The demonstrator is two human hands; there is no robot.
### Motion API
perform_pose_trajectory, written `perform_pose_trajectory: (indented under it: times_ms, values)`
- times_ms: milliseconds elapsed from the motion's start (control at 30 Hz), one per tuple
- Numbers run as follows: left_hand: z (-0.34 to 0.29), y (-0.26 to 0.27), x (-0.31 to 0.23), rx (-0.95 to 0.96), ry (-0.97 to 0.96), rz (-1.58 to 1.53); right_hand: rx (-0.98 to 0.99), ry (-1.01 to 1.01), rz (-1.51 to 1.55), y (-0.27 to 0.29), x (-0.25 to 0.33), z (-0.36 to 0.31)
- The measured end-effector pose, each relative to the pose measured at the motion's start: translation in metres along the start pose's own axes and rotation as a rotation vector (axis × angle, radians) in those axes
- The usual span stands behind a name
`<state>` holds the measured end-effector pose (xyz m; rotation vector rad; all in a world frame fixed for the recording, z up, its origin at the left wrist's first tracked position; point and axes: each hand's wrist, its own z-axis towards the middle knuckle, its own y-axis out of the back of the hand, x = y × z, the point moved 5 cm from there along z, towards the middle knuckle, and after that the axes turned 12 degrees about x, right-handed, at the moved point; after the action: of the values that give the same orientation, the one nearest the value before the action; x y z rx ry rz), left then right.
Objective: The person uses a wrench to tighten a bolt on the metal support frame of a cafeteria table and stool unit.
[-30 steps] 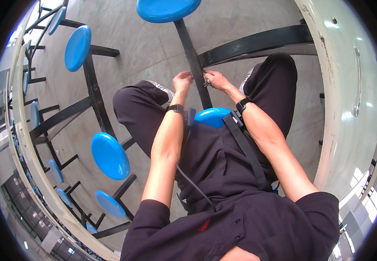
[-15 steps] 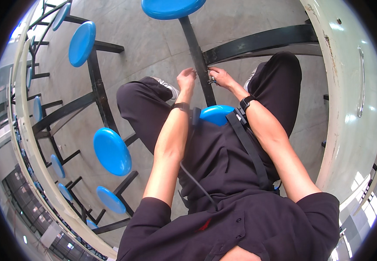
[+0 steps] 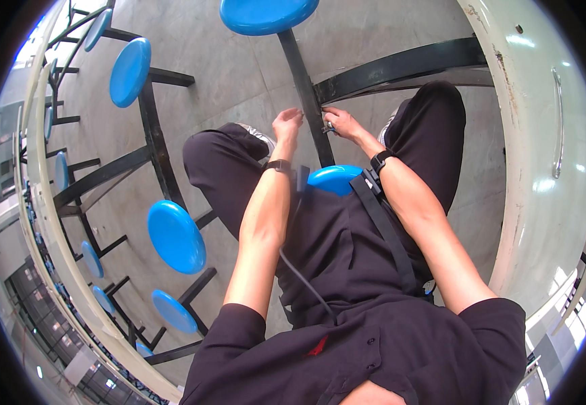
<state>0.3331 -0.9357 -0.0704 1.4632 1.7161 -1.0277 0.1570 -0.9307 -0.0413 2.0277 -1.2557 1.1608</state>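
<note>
Two hands (image 3: 287, 124) (image 3: 344, 124) by black beam (image 3: 302, 81) — blue seats (image 3: 176, 237), grey floor (image 3: 232, 74), cream tabletop (image 3: 532, 128)

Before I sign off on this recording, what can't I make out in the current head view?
All in the head view:
- Left hand: fingertips are small and blurred; whether its grip holds anything is unclear.
- Small dark item by the right hand: too small to identify.
- Top blue seat: cut off by the upper edge.
- Near blue seat: mostly hidden by the person's dark clothing.
</note>
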Motion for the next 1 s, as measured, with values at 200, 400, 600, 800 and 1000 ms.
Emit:
perform_pose_trajectory:
  times_ms: [200,400,600,800,1000]
  values:
    - [-0.002,-0.001,0.008,-0.006,0.116,-0.084,0.017,0.013,0.017,-0.003,0.004,-0.002]
    - [-0.005,-0.002,0.012,0.055,0.148,-0.144,0.011,0.006,0.024,-0.004,0.008,-0.004]
    - [-0.005,-0.001,0.009,0.018,0.121,-0.060,0.008,-0.007,-0.028,-0.002,0.005,-0.002]
    - [-0.005,-0.004,0.009,0.032,0.101,-0.079,0.034,0.031,-0.074,-0.001,0.005,-0.001]
    - [-0.005,-0.005,0.007,0.047,0.088,-0.057,0.025,0.003,-0.049,-0.001,0.008,-0.005]
